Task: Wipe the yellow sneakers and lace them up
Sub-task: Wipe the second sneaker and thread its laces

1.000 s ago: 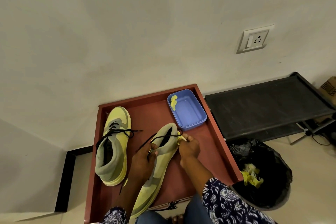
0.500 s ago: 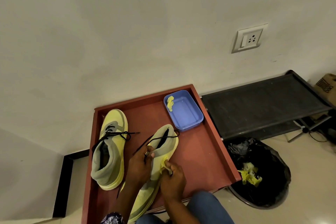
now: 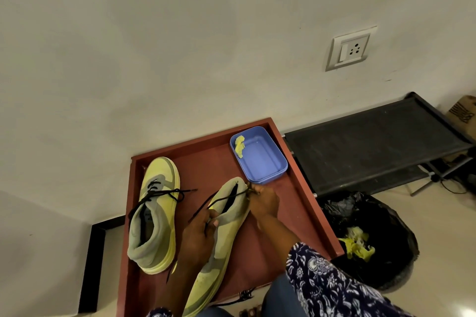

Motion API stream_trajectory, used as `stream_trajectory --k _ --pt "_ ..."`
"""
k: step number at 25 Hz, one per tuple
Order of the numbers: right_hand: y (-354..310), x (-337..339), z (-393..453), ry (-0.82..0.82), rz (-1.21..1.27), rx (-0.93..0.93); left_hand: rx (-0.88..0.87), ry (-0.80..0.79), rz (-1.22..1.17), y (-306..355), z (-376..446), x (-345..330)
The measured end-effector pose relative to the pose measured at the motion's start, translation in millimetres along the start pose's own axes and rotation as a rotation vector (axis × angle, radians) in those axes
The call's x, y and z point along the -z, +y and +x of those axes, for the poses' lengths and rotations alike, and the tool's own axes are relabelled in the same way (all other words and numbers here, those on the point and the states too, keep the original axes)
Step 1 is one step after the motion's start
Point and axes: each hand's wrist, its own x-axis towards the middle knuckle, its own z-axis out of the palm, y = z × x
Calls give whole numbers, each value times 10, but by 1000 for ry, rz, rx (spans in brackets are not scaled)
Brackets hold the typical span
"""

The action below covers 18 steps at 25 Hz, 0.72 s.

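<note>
Holding the nearer sneaker (image 3: 226, 216) on its side across the red tray (image 3: 304, 203), I steady it with my left hand (image 3: 199, 233), whose thumb and fingers are curled round the upper and a run of the black lace (image 3: 206, 207); my right hand (image 3: 262, 201) is bunched at the collar end of the shoe, fingertips pinched together on something small there, which looks like the lace end or a scrap of yellow cloth, though I cannot tell which; the other sneaker (image 3: 154, 216) stands upright at the tray's left side, its own dark lace partly threaded and trailing loose, not tied; a blue tub (image 3: 260, 156) sits in the tray's far right corner with a yellow wipe (image 3: 240, 146) draped on its inner wall, just beyond my right hand; crumpled yellow wipes (image 3: 356, 244) lie in the black bin (image 3: 373, 234) beside the tray. I judge the wiping mostly behind me, given those discarded wipes; the lacing is what remains; neither shoe is laced through or knotted, so roughly half the job is left.
</note>
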Motion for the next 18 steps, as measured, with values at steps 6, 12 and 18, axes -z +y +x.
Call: stream_trajectory --k 6,12,18 --pt "156 -83 -273 12 -111 93 8 11 7 0 10 -23" --pt "362 -103 -662 -71 28 33 2 -49 30 43 37 58" --pt "444 269 -473 194 351 -217 -232 -147 56 -12 -113 183"
